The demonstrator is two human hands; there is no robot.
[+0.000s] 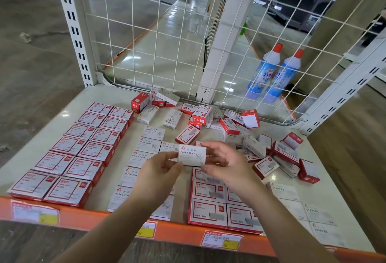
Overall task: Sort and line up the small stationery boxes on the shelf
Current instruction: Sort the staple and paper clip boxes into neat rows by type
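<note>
Store shelf [117, 95] with an orange front edge holds many small boxes. Near that edge, the left hand [158, 168] and right hand [225, 164] both pinch one white paper clips box [192, 155], held up over the middle of the shelf. It looks like it belongs in the white paper clips rows [144, 152] just under the hands. Turn it so the words face up, then set it snug beside the last white box. Farther back, toward the right corner, a messy pile [240, 129] waits.
</note>
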